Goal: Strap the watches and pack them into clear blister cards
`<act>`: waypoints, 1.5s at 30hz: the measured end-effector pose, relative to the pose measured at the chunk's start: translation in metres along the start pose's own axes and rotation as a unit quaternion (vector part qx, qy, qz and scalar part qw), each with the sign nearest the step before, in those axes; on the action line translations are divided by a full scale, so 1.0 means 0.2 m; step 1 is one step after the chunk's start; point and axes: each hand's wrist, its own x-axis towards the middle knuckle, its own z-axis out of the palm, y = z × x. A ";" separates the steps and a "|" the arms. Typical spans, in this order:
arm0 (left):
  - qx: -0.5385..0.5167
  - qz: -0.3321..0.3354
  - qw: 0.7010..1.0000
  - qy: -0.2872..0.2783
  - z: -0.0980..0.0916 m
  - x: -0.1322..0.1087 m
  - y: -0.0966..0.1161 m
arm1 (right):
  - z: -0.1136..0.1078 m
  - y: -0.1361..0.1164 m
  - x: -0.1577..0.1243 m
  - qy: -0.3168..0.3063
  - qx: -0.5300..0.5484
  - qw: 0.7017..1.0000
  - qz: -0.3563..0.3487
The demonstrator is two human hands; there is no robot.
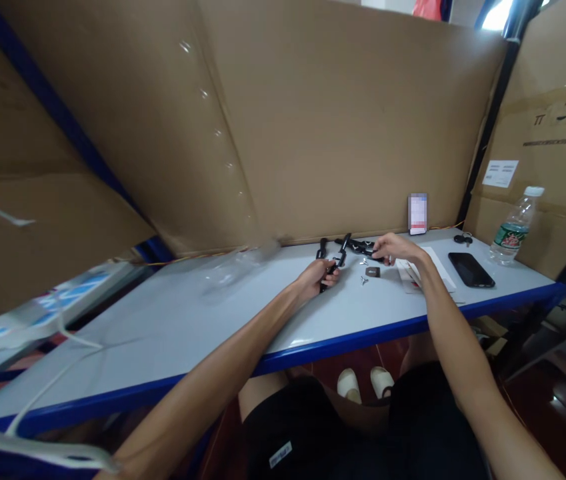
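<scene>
My left hand (pixel 319 277) is closed around a black slotted bar-shaped part (pixel 343 250), which tilts up and to the right. Just behind it another black part (pixel 321 248) rests on the table. At the right end of a cluster of black parts (pixel 361 247), my right hand (pixel 391 248) has its thumb and fingers pinched together; what is between them is too small to make out. Between the hands lie small silver winged pieces that look like wing screws (pixel 364 281) and a dark square plate (pixel 373 272) with a hole.
Crumpled clear plastic (pixel 237 267) lies left on the grey table (pixel 163 333). To the right are papers (pixel 437 267), a black phone (pixel 471 269), keys (pixel 463 238) and a water bottle (pixel 513 230). A lit phone (pixel 417 213) leans on the cardboard wall (pixel 353 120).
</scene>
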 end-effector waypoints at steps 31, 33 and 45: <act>0.026 -0.050 0.994 -0.099 -0.03 0.04 -0.02 | 0.44 -0.03 0.15 0.196 -0.214 0.935 -0.205; 0.027 -0.049 0.994 -0.095 -0.03 0.03 -0.01 | 0.45 -0.02 0.16 0.198 -0.224 0.932 -0.206; -0.025 -0.029 0.998 -0.041 -0.02 0.04 -0.02 | 0.33 -0.07 0.13 0.215 -0.138 0.947 -0.196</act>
